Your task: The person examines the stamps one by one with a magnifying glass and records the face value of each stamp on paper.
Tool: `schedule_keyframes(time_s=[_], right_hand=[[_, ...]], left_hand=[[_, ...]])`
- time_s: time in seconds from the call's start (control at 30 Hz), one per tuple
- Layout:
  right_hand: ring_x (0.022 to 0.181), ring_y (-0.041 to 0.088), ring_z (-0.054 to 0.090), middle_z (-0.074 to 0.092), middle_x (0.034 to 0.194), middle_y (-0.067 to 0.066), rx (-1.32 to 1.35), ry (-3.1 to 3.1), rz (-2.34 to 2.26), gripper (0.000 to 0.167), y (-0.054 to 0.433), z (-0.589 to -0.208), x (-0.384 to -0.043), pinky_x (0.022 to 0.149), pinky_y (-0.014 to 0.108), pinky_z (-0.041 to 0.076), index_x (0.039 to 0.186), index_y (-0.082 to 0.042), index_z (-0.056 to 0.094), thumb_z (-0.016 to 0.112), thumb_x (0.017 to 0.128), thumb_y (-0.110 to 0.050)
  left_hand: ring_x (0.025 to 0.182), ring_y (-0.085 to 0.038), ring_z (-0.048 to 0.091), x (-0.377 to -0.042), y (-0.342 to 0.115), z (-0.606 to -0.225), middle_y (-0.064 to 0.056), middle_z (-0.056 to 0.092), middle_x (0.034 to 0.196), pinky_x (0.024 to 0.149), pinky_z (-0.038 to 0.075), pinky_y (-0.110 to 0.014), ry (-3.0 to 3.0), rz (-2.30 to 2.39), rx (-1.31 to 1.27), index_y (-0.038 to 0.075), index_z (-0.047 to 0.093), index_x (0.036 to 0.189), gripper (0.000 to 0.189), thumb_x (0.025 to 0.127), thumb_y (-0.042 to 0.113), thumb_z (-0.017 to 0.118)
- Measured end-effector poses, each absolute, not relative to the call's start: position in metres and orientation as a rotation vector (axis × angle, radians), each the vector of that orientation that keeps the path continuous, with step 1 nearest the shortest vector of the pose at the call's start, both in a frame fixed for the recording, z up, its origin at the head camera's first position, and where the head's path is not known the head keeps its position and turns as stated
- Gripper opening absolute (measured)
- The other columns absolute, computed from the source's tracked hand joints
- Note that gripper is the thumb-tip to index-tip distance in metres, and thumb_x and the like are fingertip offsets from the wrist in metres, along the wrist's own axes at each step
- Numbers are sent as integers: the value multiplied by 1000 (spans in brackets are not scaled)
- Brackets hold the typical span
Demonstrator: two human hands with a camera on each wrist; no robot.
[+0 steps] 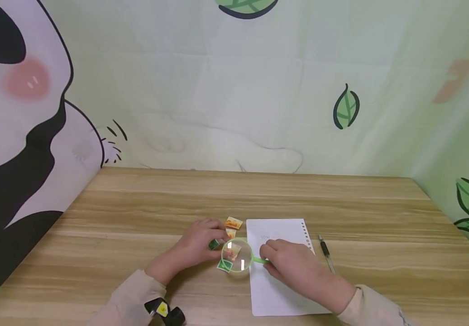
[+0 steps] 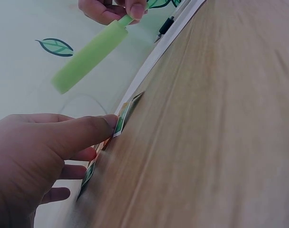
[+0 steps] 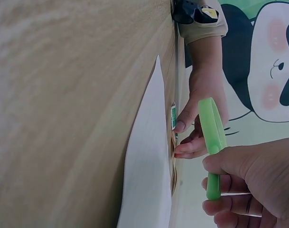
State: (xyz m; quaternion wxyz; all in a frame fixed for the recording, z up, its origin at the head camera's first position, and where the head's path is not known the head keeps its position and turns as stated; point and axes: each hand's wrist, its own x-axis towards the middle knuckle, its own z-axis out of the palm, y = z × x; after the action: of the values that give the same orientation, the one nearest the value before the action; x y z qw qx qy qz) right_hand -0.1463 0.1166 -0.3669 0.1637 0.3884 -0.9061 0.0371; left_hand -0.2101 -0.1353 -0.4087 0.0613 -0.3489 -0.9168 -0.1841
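My right hand (image 1: 295, 267) grips the handle of a green magnifying glass (image 3: 211, 126) between thumb and fingers, above the table. Through its lens shows an orange stamp-like paper piece (image 1: 232, 251). A green stamp-like piece (image 1: 224, 266) lies at the lens's lower left edge. My left hand (image 1: 198, 242) reaches low over these pieces, fingers loosely bent and thumb apart from them. In the left wrist view its thumb tip meets or nearly meets a green piece (image 2: 119, 122). Another green piece (image 1: 214, 244) lies partly under this hand. Two orange pieces, one at the back (image 1: 233, 222), lie beyond the fingers.
A white lined sheet (image 1: 279, 294) with holes along one edge and faint writing lies under my right hand. Right of it is a black and clear pen (image 1: 325, 249). The wooden table (image 1: 136, 203) meets a printed panda-and-leaf backdrop (image 1: 218, 113).
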Motion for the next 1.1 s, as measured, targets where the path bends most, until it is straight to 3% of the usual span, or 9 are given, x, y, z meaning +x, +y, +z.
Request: schedule_keyframes(time_s=[0.5, 0.7, 0.87, 1.1], right_hand=[[67, 4, 55, 59, 78, -10, 1048, -2530, 167, 21, 126, -361, -145, 51, 17, 44, 83, -17, 57, 77, 76, -15], [68, 3, 55, 63, 81, -7, 1001, -2586, 307, 17, 140, -354, -147, 55, 16, 46, 84, -14, 58, 74, 80, -11], [62, -1, 46, 58, 78, -10, 938, -2654, 379, 15, 155, -346, -147, 54, 15, 40, 85, -14, 58, 72, 82, -11], [57, -3, 39, 56, 71, -11, 765, -2789, 477, 9, 173, -333, -148, 52, 16, 37, 85, -16, 61, 69, 85, -13]], left_hand=[[100, -19, 57, -210, -135, -408, 1, 66, 102, 90, 46, -41, -2740, -512, -1065, 18, 70, 89, 21, 77, 33, 78], [101, -18, 57, -210, -135, -407, 4, 65, 101, 95, 44, -43, -2750, -523, -1084, 23, 72, 92, 20, 78, 37, 77], [103, -19, 58, -209, -134, -405, 2, 66, 103, 97, 44, -44, -2751, -508, -1084, 23, 72, 96, 22, 79, 36, 76], [99, -18, 58, -207, -130, -403, 0, 64, 105, 90, 47, -40, -2725, -548, -1064, 20, 71, 97, 25, 78, 35, 77]])
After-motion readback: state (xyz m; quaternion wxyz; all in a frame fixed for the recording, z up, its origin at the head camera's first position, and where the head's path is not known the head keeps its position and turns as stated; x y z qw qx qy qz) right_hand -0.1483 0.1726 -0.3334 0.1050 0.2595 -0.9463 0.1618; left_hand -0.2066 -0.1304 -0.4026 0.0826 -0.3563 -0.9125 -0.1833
